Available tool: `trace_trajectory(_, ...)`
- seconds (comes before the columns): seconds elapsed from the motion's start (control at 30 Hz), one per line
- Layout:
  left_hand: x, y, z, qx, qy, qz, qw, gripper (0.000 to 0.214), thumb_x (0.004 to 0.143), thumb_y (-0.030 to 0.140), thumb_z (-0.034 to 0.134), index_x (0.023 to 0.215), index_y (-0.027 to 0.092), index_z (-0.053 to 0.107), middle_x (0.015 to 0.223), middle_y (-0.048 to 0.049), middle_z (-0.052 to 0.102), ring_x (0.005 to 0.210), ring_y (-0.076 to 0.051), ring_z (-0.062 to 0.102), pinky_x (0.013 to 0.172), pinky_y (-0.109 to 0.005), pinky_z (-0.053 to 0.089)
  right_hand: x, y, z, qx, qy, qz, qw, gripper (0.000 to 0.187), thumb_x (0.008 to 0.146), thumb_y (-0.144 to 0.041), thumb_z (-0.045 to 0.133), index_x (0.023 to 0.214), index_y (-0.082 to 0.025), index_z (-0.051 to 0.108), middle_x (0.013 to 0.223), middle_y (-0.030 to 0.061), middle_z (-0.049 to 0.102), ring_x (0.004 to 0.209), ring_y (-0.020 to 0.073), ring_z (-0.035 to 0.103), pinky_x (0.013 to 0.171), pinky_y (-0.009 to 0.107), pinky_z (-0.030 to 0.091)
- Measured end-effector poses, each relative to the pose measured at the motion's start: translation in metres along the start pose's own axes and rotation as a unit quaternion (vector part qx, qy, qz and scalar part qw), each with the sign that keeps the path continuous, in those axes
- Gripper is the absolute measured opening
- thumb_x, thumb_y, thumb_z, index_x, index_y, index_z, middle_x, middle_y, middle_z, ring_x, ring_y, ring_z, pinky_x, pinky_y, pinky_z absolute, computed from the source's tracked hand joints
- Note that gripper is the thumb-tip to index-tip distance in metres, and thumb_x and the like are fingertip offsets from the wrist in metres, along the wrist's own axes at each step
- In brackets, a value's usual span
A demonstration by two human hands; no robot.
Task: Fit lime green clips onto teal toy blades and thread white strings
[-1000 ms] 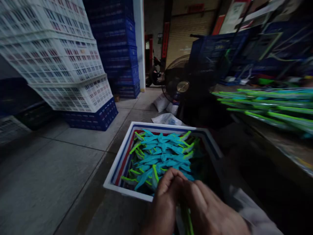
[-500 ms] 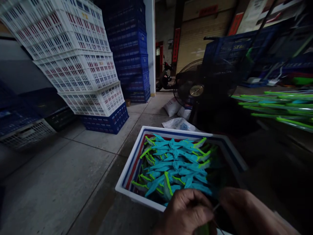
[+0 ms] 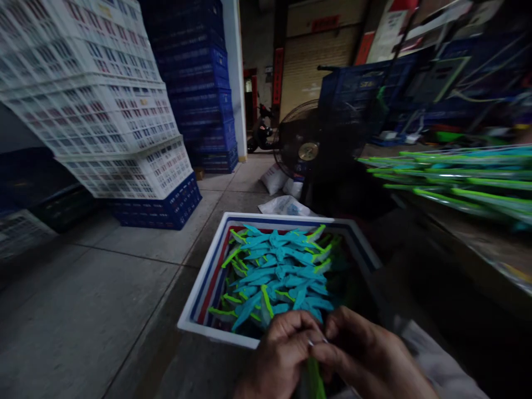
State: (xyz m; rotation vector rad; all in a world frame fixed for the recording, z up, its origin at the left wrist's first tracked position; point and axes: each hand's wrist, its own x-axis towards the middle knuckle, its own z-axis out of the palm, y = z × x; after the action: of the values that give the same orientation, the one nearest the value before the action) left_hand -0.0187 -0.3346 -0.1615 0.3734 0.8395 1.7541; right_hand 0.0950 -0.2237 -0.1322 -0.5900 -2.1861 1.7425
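In front of the bin, my left hand point(image 3: 280, 352) is closed, its thumb and fingers pinching the top of a bright green strip-like piece point(image 3: 316, 381) that hangs below. Pressed close to it, my right hand point(image 3: 369, 352) is pinched too, fingertips meeting the left ones. A tiny shiny bit point(image 3: 311, 343) shows between the fingertips; its kind is too small to tell. Just beyond both hands stands a white-rimmed bin point(image 3: 208, 331) with blue and red stripes inside. Turquoise pieces with green-edged arms point(image 3: 279, 271) lie layered in it. Its near right corner is hidden by my hands and shadow.
Stacked white crates point(image 3: 120, 111) on a blue crate point(image 3: 166, 208) rise at the left, with blue crates point(image 3: 224, 111) behind. A large fan point(image 3: 310, 149) and white sacks point(image 3: 286, 205) stand beyond the bin. Green-edged pieces point(image 3: 465, 180) lie on a table at the right.
The view has swung right, so the bin and crates sit further left. My right hand has come in against my left, and the thin line between them no longer shows.
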Motion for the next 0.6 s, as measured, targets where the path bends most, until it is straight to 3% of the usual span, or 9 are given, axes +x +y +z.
trace_trajectory(0.1, -0.003, 0.003, -0.003, -0.031, -0.019, -0.008, 0.999, 0.024, 0.079, 0.036, 0.077, 0.074, 0.014, 0.068, 0.067, -0.0020, 0.059, 0.056, -0.012, 0.056, 0.056, -0.023, 0.043, 0.000, -0.001, 0.011, 0.147, 0.002, 0.057, 0.988, 0.046, 0.080, -0.056, 0.080, 0.073, -0.020, 0.052, 0.059, 0.0006, 0.064, 0.054, 0.0149, 0.061, 0.054, 0.022, 0.047)
trace_trajectory(0.2, -0.006, 0.007, -0.007, -0.044, -0.045, -0.018, 0.998, 0.025, 0.077, 0.037, 0.082, 0.082, 0.014, 0.073, 0.079, -0.0035, 0.060, 0.063, -0.013, 0.059, 0.061, -0.025, 0.046, 0.001, -0.007, 0.019, 0.203, 0.028, 0.061, 0.977, 0.050, 0.075, -0.055, 0.084, 0.072, -0.019, 0.050, 0.057, -0.0009, 0.063, 0.051, 0.0131, 0.059, 0.052, 0.021, 0.043)
trace_trajectory(0.27, -0.008, 0.007, -0.008, -0.039, -0.033, -0.023, 0.998, 0.023, 0.075, 0.034, 0.084, 0.083, 0.015, 0.075, 0.084, -0.0036, 0.061, 0.065, -0.013, 0.060, 0.063, -0.025, 0.046, 0.002, -0.010, 0.022, 0.223, 0.035, 0.062, 0.972, 0.051, 0.072, -0.053, 0.088, 0.071, -0.019, 0.050, 0.057, -0.0026, 0.061, 0.050, 0.0122, 0.059, 0.052, 0.020, 0.042)
trace_trajectory(0.4, -0.011, 0.007, -0.008, -0.039, 0.012, -0.040, 0.998, 0.022, 0.070, 0.033, 0.087, 0.076, 0.016, 0.075, 0.076, -0.0015, 0.060, 0.060, -0.012, 0.056, 0.059, -0.025, 0.045, 0.001, -0.011, 0.023, 0.228, 0.035, 0.061, 0.971, 0.052, 0.069, -0.055, 0.089, 0.072, -0.019, 0.051, 0.059, -0.0043, 0.059, 0.050, 0.0136, 0.061, 0.050, 0.021, 0.043)
trace_trajectory(0.6, -0.010, 0.012, -0.007, -0.012, 0.009, -0.057, 0.998, 0.023, 0.074, 0.034, 0.084, 0.069, 0.015, 0.071, 0.073, -0.0009, 0.058, 0.060, -0.011, 0.054, 0.058, -0.024, 0.044, -0.004, -0.012, 0.020, 0.158, 0.034, 0.040, 0.986, 0.044, 0.077, -0.051, 0.083, 0.075, -0.021, 0.051, 0.060, -0.0036, 0.062, 0.053, 0.0145, 0.063, 0.051, 0.022, 0.044)
